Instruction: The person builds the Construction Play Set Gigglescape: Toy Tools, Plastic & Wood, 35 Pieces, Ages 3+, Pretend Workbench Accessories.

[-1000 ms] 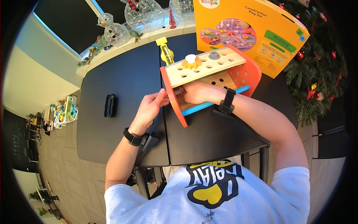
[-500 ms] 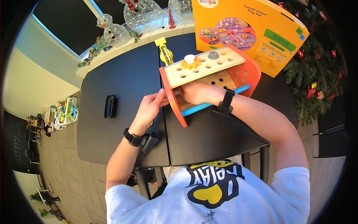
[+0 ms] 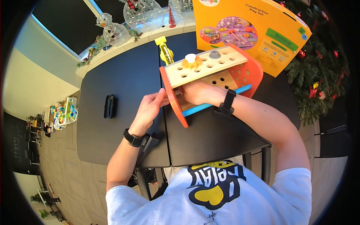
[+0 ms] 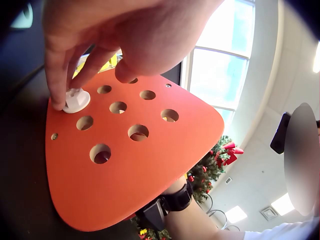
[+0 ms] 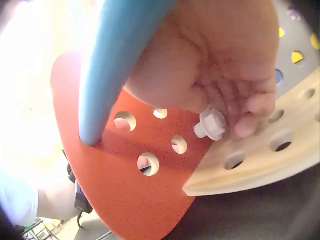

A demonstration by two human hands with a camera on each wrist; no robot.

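Observation:
A toy workbench with orange-red side panels (image 3: pixel 176 105) and a pegboard wooden top (image 3: pixel 206 71) stands on the table. My left hand (image 3: pixel 150 108) is at the outside of its left panel, fingertips pinching a white flanged hex piece (image 4: pixel 77 101) seated at a hole; the thumb stays apart. Reaching inside under the top, my right hand (image 3: pixel 200 93) curls its fingers at a white hex-headed bolt (image 5: pixel 212 125) close to the panel's inner face. The top partly hides this hand in the head view. A blue rod (image 3: pixel 198 109) crosses below the right wrist.
An orange gear (image 3: pixel 192 64) with a white cap and a grey nut (image 3: pixel 215 54) sit on the bench top. Behind are a yellow toy tool (image 3: pixel 165 52) and a yellow box (image 3: pixel 277 41). A black case (image 3: pixel 110 106) lies left; a decorated tree (image 3: pixel 315 75) stands right.
Both hands and the bench stay nearly in place. The fingers inside the bench shift slightly, and a little white shows between them and the left panel.

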